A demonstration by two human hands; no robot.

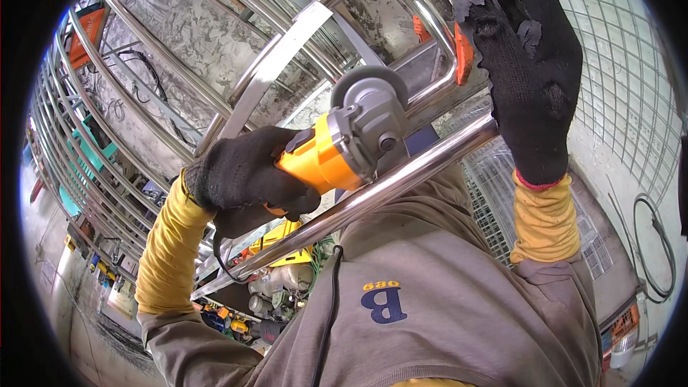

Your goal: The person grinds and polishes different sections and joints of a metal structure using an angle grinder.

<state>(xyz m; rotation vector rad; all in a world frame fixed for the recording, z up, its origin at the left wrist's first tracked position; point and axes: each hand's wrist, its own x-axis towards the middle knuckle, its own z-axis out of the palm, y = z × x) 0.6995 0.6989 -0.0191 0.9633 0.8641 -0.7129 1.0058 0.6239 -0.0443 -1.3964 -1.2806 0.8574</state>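
My left hand (247,179), in a black knit glove, is closed round the orange body of an angle grinder (322,158). The grinder's grey head points up and right, and its round disc (358,80) lies near the bent corner of a shiny steel tube frame (430,97). Below the grinder, a thick polished tube (337,218) crosses in front of my body. At the upper right, my right hand (534,64), also black-gloved, is bent over the frame's upper tube. Its fingertips are partly hidden. An orange piece (464,55) sits against the frame beside that hand.
Curved steel tubes (136,36) fan out on the left, over a stained floor. A wire mesh panel (609,43) stands at the right, with a coiled black cable (653,251) below it. Yellow and orange tools (240,326) lie at lower left. A dark cord (330,308) hangs over my shirt.
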